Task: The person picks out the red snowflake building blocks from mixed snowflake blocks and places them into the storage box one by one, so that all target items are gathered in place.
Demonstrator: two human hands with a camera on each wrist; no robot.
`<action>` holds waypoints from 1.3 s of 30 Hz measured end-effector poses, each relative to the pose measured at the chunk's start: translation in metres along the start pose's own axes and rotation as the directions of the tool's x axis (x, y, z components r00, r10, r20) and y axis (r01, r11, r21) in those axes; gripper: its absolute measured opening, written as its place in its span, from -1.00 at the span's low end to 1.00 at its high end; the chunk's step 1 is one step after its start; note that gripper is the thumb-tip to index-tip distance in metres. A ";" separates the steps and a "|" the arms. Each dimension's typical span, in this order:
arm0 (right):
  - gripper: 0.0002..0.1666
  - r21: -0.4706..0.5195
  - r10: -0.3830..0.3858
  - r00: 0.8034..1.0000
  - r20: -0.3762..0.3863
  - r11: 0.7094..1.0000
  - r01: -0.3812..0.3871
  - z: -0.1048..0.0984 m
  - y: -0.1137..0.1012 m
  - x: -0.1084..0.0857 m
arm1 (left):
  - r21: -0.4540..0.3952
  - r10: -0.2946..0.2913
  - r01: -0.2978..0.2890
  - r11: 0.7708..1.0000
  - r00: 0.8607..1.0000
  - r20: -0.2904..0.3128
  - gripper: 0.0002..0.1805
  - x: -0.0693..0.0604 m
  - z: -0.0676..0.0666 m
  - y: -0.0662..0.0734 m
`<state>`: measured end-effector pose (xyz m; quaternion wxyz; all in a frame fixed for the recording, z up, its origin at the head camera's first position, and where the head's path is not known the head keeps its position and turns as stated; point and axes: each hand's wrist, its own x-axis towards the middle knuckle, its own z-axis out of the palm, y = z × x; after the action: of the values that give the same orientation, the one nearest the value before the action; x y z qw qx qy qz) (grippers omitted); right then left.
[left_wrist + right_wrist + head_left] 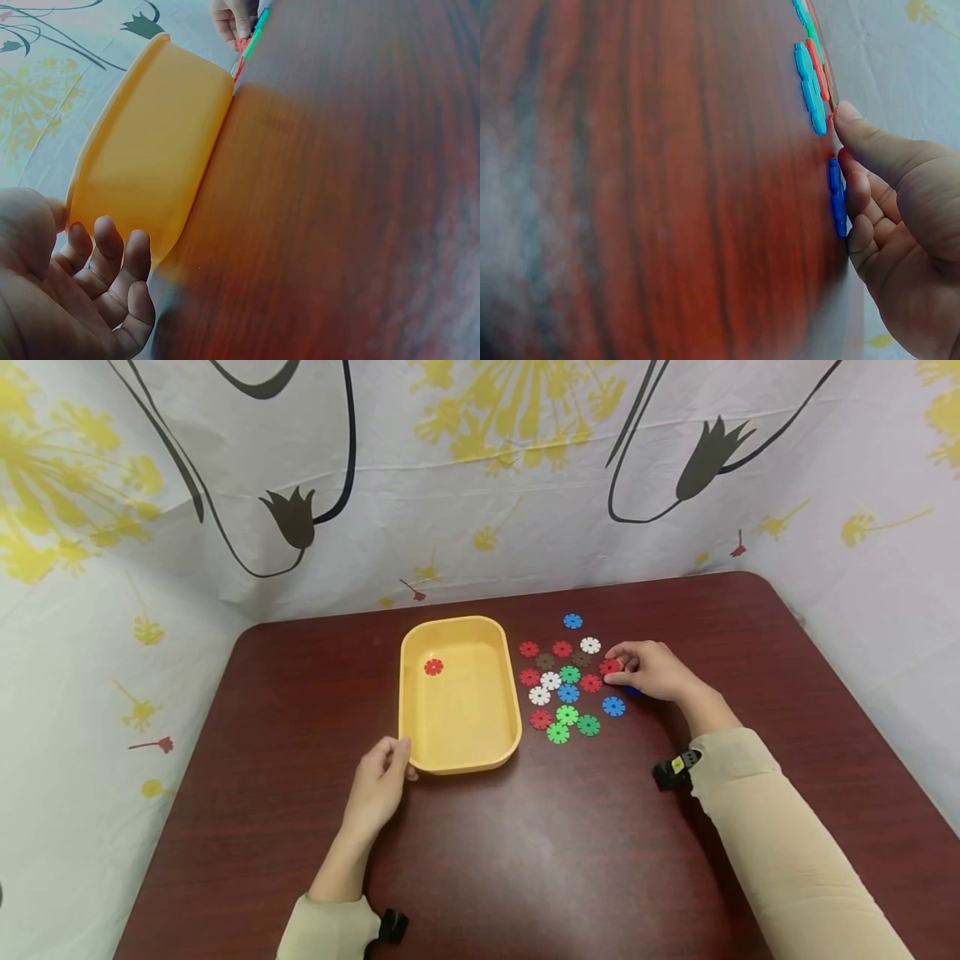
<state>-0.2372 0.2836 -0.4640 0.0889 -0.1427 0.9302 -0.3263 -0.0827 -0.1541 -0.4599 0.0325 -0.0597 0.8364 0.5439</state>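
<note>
A yellow plastic tray [459,710] sits left of the table's middle, with one red notched disc [433,667] inside. At its near left corner my left hand [381,777] grips the rim, thumb on top and fingers curled against the outer wall [150,142]. My right hand [654,672] is at the right side of a group of discs, pinching a red notched disc [611,667] between thumb and fingers. Beneath that hand lies a dark blue disc [837,196], partly hidden in the head view. A lighter blue disc [613,706] lies just nearer.
Several flat notched discs, such as a white one [590,645], a green one [588,725] and a blue one [573,621], lie spread right of the tray. The dark red-brown table [525,860] meets a patterned cloth [465,543] along its back edge.
</note>
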 end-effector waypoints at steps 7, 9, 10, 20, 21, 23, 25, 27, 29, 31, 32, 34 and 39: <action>-0.52 0.009 -0.024 1.000 0.007 1.000 0.024 0.001 0.002 0.000 | -0.008 -0.003 0.003 1.000 1.000 0.000 -0.54 0.001 0.000 -0.002; -0.52 0.000 -0.049 0.999 0.010 0.999 0.049 0.000 0.002 0.001 | -0.011 -0.003 0.003 1.000 1.000 -0.002 -0.54 0.001 0.000 -0.002; -0.52 -0.006 -0.061 0.998 0.011 0.998 0.061 0.000 0.003 0.001 | -0.011 -0.002 0.002 1.000 1.000 -0.002 -0.54 0.001 0.000 -0.002; -0.57 0.014 -0.043 0.999 0.026 0.999 0.042 0.000 0.003 0.001 | -0.011 0.000 0.000 1.000 1.000 -0.008 -0.55 0.001 0.000 0.000; -0.57 0.021 -0.037 0.999 0.022 0.999 0.037 0.000 0.003 0.001 | -0.012 0.000 0.000 1.000 1.000 -0.006 -0.55 0.000 0.000 0.000; -0.57 0.029 -0.030 1.000 0.008 0.999 0.029 0.001 0.003 0.000 | -0.014 0.001 -0.001 1.000 1.000 -0.004 -0.56 0.000 0.000 0.000; -0.56 0.034 -0.024 1.000 -0.011 0.999 0.025 0.001 0.003 0.000 | -0.015 0.000 0.000 1.000 1.000 -0.006 -0.56 0.000 0.000 -0.001; -0.54 0.036 -0.022 0.999 -0.032 0.999 0.024 0.001 0.003 0.000 | -0.017 0.003 -0.003 1.000 1.000 -0.006 -0.57 0.000 0.000 0.000; -0.53 0.041 -0.023 0.999 -0.048 0.999 0.025 0.000 0.002 0.000 | -0.018 0.005 -0.005 1.000 1.000 -0.009 -0.57 0.000 0.000 0.000; -0.53 0.047 -0.019 0.998 -0.064 0.999 0.022 0.000 0.000 0.000 | -0.018 0.005 -0.006 1.000 1.000 -0.007 -0.56 0.000 0.000 0.001; -0.53 0.049 -0.018 0.997 -0.073 0.999 0.022 0.000 -0.001 0.000 | -0.019 0.006 -0.006 1.000 1.000 -0.006 -0.56 -0.001 0.000 0.001; -0.54 0.054 -0.015 0.996 -0.093 0.998 0.020 0.000 -0.003 0.001 | -0.018 0.005 -0.005 1.000 1.000 -0.007 -0.56 0.000 0.000 0.001; -0.54 0.087 0.012 0.987 -0.158 0.996 0.002 0.001 -0.010 0.005 | -0.020 0.004 -0.004 1.000 1.000 -0.010 -0.56 0.001 0.000 -0.002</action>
<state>-0.2398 0.2741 -0.4587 0.0214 -0.1099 0.9197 -0.3764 -0.0836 -0.1546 -0.4616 0.0265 -0.0613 0.8312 0.5519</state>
